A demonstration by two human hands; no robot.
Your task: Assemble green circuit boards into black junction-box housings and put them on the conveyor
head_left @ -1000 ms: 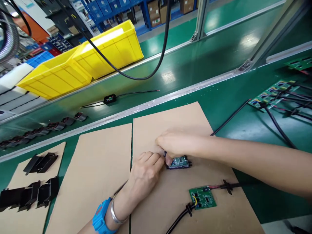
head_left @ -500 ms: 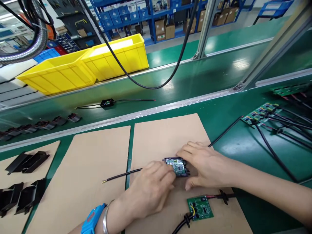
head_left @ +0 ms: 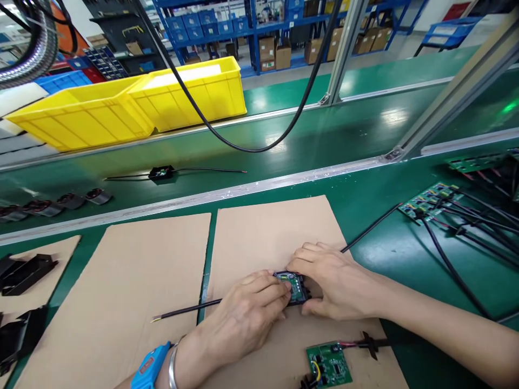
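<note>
A green circuit board (head_left: 295, 287) sits in a shallow black case on the cardboard, between my two hands. My left hand (head_left: 249, 305) is closed around its left end, with fingertips pressing on the board's face. My right hand (head_left: 338, 281) grips the right end, fingers at the far side and thumb at the near side. A black cable (head_left: 186, 309) with bare wire tips comes out to the left from under my left hand. Another black cable (head_left: 371, 227) extends behind my right hand. Close in front lies a second green circuit board (head_left: 330, 363) with its leads attached.
Cardboard sheets (head_left: 133, 270) cover part of the green bench. Black housings (head_left: 30, 273) lie at the left. Wired boards (head_left: 432, 201) are heaped at the right. Beyond the metal rail (head_left: 251, 186) are a cased board (head_left: 161, 172), metal cylinders (head_left: 71, 201) and yellow bins (head_left: 194, 97). A cable (head_left: 259, 148) hangs overhead.
My left fingers have moved further over the board, and my right hand has shifted slightly left along with it. The whole view has shifted a little.
</note>
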